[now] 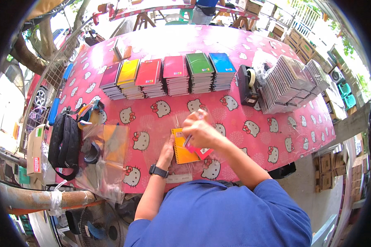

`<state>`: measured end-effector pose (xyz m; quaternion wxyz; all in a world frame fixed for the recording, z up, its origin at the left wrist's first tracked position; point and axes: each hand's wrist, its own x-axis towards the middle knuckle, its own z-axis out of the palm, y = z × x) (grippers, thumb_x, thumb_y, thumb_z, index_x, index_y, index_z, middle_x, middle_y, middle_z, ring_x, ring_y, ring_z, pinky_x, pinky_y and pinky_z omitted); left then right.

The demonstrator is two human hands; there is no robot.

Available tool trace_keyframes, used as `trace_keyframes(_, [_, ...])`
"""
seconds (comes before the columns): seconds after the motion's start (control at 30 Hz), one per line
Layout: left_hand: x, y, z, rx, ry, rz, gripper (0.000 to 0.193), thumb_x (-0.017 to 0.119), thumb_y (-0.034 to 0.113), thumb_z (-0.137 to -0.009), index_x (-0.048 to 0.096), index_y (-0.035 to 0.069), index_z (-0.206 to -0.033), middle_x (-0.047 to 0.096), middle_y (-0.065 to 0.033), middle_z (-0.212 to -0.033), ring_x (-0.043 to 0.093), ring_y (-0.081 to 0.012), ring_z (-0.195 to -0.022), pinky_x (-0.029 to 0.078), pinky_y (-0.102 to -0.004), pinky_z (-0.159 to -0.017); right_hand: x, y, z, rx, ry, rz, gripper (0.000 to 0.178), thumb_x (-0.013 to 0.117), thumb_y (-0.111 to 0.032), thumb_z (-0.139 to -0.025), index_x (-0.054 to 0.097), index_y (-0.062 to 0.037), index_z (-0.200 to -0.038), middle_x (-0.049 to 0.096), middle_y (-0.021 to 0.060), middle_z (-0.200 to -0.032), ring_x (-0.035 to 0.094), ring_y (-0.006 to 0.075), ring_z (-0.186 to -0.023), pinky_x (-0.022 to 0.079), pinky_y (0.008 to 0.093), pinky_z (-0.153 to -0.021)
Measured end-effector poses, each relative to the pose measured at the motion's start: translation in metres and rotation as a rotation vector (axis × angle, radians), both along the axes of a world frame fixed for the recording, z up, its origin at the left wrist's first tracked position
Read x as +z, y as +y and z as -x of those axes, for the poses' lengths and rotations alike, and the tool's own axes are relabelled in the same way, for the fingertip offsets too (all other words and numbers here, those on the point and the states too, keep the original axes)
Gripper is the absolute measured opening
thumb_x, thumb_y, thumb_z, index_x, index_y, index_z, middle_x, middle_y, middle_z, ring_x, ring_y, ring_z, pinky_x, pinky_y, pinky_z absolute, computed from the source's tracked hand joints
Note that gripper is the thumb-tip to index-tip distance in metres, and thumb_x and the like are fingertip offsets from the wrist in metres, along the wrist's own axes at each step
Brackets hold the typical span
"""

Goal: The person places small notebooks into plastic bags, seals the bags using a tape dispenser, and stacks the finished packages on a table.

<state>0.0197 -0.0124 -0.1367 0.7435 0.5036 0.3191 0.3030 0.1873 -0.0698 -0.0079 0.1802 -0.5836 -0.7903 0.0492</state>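
Observation:
In front of me a yellow spiral notebook (186,155) lies on the table, its coil along the left side. My left hand (166,151), with a watch on the wrist, rests against that coil edge, fingers stretched out. Above the notebook's upper right part, my right hand (198,126) is closed. A slim dark and pink object (188,142) sticks out below its fingers; its kind cannot be made out. A red piece (204,153) shows beside the notebook under my right forearm. Clear plastic seems to lie around the notebook.
Stacks of spiral notebooks, including a green stack (200,64), stand in a row beyond my hands. At right are a tape dispenser (248,86) and a tall notebook pile (282,88). A black bag (64,142) and clear plastic sleeves (107,160) lie left. Another person (204,12) stands far back.

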Motion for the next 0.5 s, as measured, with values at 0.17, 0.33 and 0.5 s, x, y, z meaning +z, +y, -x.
trace_keyframes(0.17, [0.016,-0.008,-0.004,-0.002,-0.103,0.244,0.057,0.038,0.052,-0.093,0.050,0.002,-0.119,0.058,-0.0075,-0.106,0.057,-0.0142,-0.092,0.047,-0.0276,-0.079,-0.073,-0.005,0.015,0.179,0.314,-0.107,0.033,0.058,0.000,-0.064,0.068,-0.0149,-0.092,0.056,0.0017,-0.119,0.039,0.0297,-0.123,0.021,0.0536,-0.106])
trace_keyframes(0.33, [0.027,-0.010,-0.007,-0.031,0.159,-0.069,0.053,0.069,0.025,-0.079,0.045,0.003,-0.122,0.057,-0.0091,-0.113,0.056,-0.0181,-0.100,0.045,-0.0325,-0.087,-0.067,-0.018,-0.023,-0.617,0.545,-0.074,0.049,0.066,-0.013,-0.075,0.051,-0.0019,-0.120,0.055,0.0201,-0.114,0.050,0.0348,-0.108,0.039,0.0412,-0.093])
trace_keyframes(0.5, [0.032,-0.021,-0.020,0.019,0.097,-0.021,0.056,0.071,0.005,-0.069,0.045,0.001,-0.118,0.059,-0.0091,-0.107,0.058,-0.0174,-0.094,0.047,-0.0304,-0.084,-0.109,-0.037,-0.036,-0.571,0.831,0.277,0.072,0.076,-0.032,-0.072,0.043,0.0034,-0.125,0.057,0.0215,-0.113,0.058,0.0298,-0.102,0.043,0.0370,-0.093])
